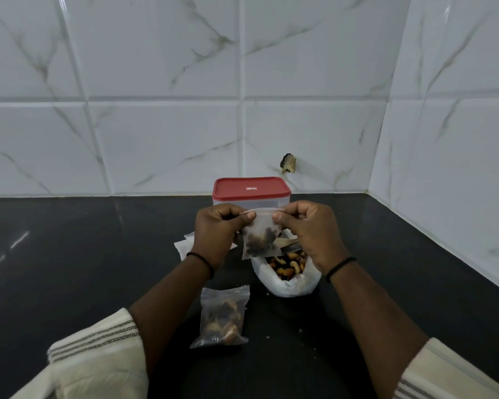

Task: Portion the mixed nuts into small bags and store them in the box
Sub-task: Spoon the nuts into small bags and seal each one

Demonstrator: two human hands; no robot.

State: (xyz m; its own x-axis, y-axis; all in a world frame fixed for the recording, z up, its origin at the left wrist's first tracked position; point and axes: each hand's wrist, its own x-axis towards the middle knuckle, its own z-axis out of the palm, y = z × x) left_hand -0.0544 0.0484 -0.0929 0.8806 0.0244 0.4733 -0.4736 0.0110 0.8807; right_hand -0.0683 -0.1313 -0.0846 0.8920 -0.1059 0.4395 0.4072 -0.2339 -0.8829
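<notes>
Nearest me, a filled small bag [221, 318] lies flat on the black counter [69, 269]. Beyond it, my left hand [216, 234] and right hand [311, 237] each pinch the top of another bag of nuts [261, 237], lifted above the open nut sack [287, 273]. Farthest, the red-lidded box [251, 191] stands closed by the wall; its lid label is unreadable

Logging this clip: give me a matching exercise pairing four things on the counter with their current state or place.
Things:
1. box
2. small bag
3. filled bag
4. big nut bag

States:
A. lying near the front of the counter
B. open at the top, nuts showing
C. red lid on
D. pinched at its top by both hands

Pairs: 1-C, 2-D, 3-A, 4-B
</notes>
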